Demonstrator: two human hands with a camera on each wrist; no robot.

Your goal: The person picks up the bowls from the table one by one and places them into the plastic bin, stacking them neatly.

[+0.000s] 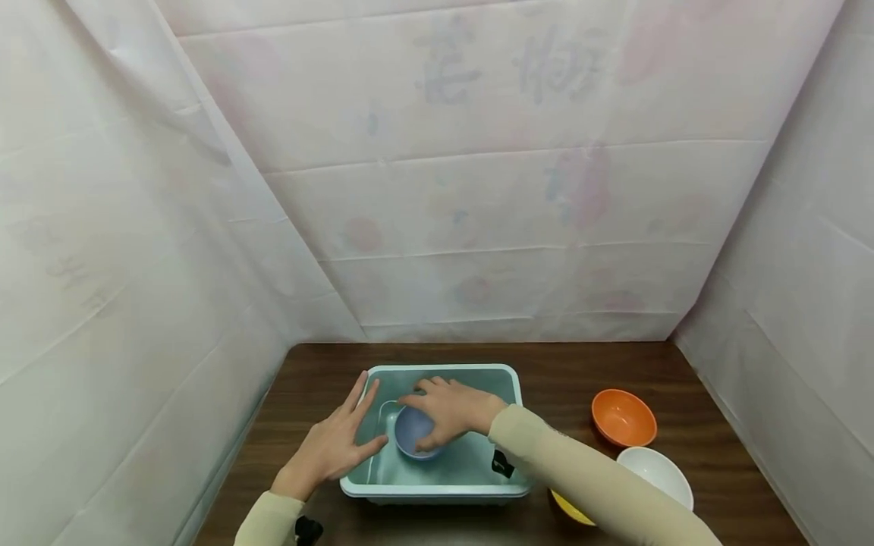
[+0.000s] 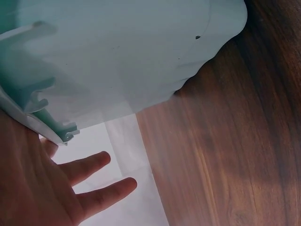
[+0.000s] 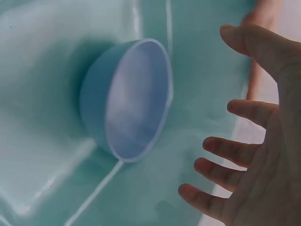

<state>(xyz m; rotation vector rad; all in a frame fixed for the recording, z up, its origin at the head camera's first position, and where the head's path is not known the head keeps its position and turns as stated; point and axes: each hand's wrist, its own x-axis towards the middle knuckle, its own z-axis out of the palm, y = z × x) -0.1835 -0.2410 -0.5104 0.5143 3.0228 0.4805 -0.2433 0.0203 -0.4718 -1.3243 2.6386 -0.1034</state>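
Observation:
A blue bowl [image 1: 413,434] sits upright inside a pale green rectangular basin [image 1: 437,491] on the table. Above that bowl my right hand [image 1: 454,409] hovers with its fingers spread; the right wrist view shows a gap between the fingertips and the bowl [image 3: 127,101]. My left hand [image 1: 333,444] is at the basin's left rim, fingers apart and extended. In the left wrist view, the left hand [image 2: 42,183] lies against the underside of the rim, with the basin's outer wall [image 2: 127,61] beside it. Whether it bears on the rim cannot be told.
To the right of the basin stand an orange bowl [image 1: 624,418], a white bowl [image 1: 658,474] and a yellow bowl [image 1: 572,509], the last partly hidden by my right sleeve [image 1: 587,478]. White sheeting [image 1: 478,189] hangs around the dark wooden table [image 1: 321,364].

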